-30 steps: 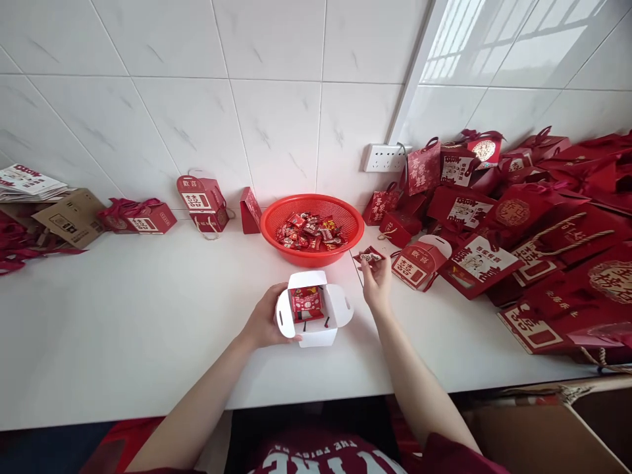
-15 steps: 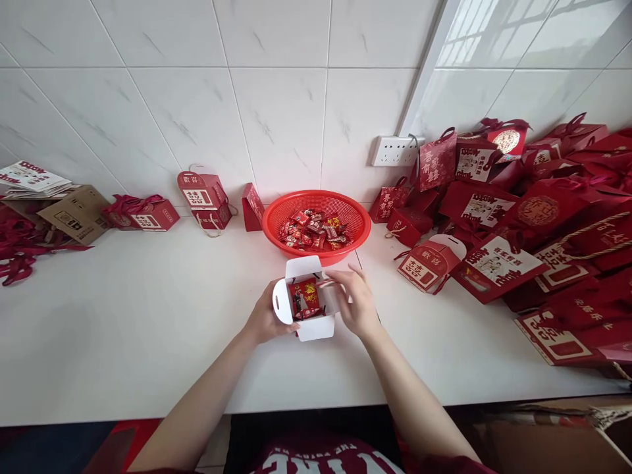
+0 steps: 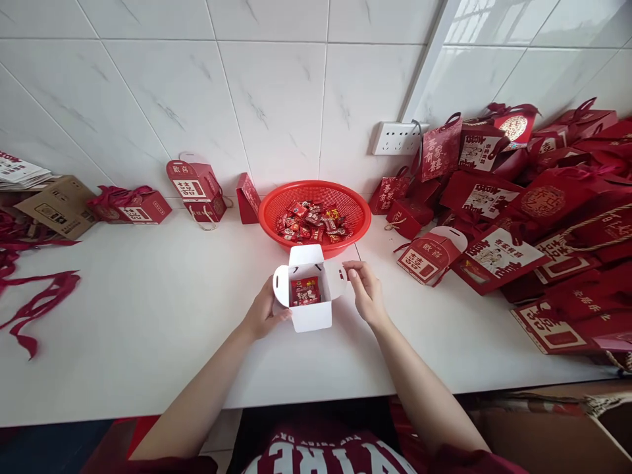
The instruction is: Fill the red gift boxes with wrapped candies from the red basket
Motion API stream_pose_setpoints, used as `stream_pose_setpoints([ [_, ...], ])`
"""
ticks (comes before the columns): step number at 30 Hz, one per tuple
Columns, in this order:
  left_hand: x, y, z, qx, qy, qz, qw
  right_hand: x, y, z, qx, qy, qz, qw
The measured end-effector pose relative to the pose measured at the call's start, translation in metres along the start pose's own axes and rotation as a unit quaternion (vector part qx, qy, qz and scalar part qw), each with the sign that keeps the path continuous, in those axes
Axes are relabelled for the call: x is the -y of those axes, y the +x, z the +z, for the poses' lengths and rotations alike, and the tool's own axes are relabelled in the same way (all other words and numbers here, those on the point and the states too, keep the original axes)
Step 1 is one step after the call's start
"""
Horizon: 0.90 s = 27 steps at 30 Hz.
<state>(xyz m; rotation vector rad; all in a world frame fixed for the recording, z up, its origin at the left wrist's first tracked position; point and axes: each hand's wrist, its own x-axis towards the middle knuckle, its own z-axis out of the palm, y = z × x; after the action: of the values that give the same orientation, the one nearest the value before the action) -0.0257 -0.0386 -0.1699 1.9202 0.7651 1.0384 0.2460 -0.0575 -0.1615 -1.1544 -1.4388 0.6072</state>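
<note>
A small paper gift box (image 3: 312, 316), white inside with its flaps spread out, stands in front of me with its top open. Red wrapped candy (image 3: 306, 289) lies inside it. My left hand (image 3: 261, 313) is closed around the box's left side, thumb toward the front corner. At the right flap, my right hand (image 3: 365, 289) pinches the edge between thumb and index finger. Right behind the box is a red plastic basket (image 3: 364, 220), with many wrapped candies (image 3: 313, 222) in it.
Finished-looking red gift boxes (image 3: 494, 257) are heaped on the right. Along the wall stand a handled red box (image 3: 197, 191), a ribboned box (image 3: 133, 205) and a power strip (image 3: 397, 139). To the left are a cardboard carton (image 3: 59, 205) and dark red ribbons (image 3: 42, 299).
My right hand has moved from over the box opening to its right flap. The box has turned slightly. At the left, ribbons now spread further toward me; the view has shifted a little.
</note>
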Motion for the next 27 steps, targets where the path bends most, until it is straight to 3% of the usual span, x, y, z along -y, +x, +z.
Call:
stream_pose_setpoints([
  [5,-0.006,0.003,0.001,-0.026,0.058,0.078,0.995,0.002,-0.003,0.002,0.078,-0.034,-0.096,0.992],
  [8,-0.011,0.003,0.004,-0.04,0.07,0.075,0.994,0.01,-0.003,0.0,0.126,-0.041,-0.155,0.979],
  [12,-0.013,0.003,0.008,-0.021,0.027,0.055,0.998,0.018,-0.002,-0.003,0.205,-0.022,-0.168,0.964],
  [18,-0.004,0.001,0.007,-0.046,-0.022,0.031,0.998,0.014,-0.001,-0.006,0.207,-0.034,-0.136,0.968],
  [22,0.002,-0.002,0.005,-0.097,0.014,0.036,0.995,0.008,0.003,-0.013,0.272,-0.047,-0.078,0.958],
  [27,-0.001,-0.004,0.002,-0.136,0.072,0.092,0.984,0.004,0.001,-0.014,0.338,0.047,-0.003,0.94],
])
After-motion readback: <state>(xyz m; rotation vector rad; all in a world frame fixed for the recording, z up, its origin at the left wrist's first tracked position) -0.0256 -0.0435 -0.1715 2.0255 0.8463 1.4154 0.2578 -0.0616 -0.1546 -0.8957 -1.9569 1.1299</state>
